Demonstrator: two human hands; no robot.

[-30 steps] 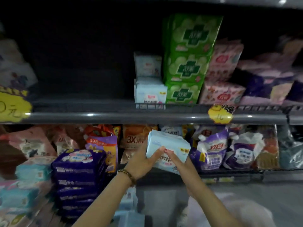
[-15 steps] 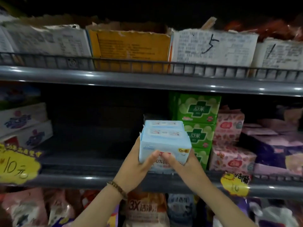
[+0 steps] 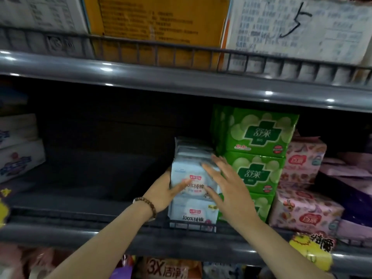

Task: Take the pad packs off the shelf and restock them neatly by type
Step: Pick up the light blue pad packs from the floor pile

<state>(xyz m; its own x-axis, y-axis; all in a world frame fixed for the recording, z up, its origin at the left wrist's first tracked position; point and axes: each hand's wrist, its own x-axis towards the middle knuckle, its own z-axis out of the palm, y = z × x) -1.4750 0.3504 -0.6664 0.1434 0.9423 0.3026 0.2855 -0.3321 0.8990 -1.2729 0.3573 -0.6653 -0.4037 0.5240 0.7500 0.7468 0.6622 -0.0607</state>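
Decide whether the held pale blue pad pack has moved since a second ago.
Yes. The pale blue pad pack rose from below the shelf rail to beside the green pad stack.

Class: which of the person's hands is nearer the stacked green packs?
The right. The right hand, fingers spread, overlaps the left edge of the green packs; the left hand grips the far, left side of the light blue pack between.

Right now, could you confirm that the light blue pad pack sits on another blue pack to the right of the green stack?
Not quite: the head view shows the light blue pad pack on another blue pack to the left of the green stack, not the right.
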